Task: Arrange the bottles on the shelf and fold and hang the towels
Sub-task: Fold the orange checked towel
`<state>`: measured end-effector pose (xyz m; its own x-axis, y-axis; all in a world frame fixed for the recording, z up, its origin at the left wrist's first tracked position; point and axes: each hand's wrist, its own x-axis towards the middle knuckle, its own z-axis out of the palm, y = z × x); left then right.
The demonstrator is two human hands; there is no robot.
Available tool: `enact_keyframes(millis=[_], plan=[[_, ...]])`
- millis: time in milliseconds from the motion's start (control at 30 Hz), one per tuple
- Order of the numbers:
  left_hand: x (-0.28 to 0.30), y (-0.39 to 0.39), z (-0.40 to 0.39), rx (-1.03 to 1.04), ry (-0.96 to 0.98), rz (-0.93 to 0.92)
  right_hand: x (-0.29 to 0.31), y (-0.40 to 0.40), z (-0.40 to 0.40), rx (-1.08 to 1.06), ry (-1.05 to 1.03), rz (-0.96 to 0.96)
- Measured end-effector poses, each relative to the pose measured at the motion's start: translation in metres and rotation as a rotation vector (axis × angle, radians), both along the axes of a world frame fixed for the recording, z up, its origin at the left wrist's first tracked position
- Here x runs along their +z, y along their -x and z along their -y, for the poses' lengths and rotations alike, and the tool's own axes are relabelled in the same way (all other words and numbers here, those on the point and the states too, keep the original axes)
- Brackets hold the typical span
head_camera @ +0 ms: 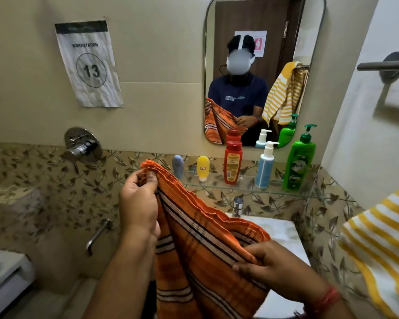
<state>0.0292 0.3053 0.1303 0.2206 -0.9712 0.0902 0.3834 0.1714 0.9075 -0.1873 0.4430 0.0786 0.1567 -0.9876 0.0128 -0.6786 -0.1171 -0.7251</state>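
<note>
Two hands hold one orange towel (200, 245) — thin woven cloth with dark and white stripes, bunched in folds above the white basin (283, 233). Left hand (138, 201) pinches a gathered corner high up; right hand (274, 265) grips the lower edge, fingers curled over it. Five containers stand along the glass shelf (247, 187): blue-grey tube (178, 166) and yellow tube (203, 168) toward the left end, then red bottle (233, 162), white-and-blue pump bottle (265, 166), and green pump bottle (300, 162) — its label partly reads "vatika". At right hangs a yellow-and-white striped towel (378, 245). Wall sign (89, 63): "WORKSTATION 13".
</note>
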Motion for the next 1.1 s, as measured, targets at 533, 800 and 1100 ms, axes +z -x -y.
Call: enact_keyframes(millis=[533, 800, 1100], plan=[[-0.031, -0.036, 0.004, 0.223, -0.069, 0.057, 0.011, 0.017, -0.035, -0.090, 0.421, -0.676], [-0.034, -0.036, -0.003, 0.164, -0.078, 0.073, 0.016, 0.036, -0.043, -0.360, 0.468, -0.657], [-0.040, -0.042, 0.001, 0.091, -0.103, 0.126, 0.042, 0.015, -0.055, -0.453, 0.716, -0.074]])
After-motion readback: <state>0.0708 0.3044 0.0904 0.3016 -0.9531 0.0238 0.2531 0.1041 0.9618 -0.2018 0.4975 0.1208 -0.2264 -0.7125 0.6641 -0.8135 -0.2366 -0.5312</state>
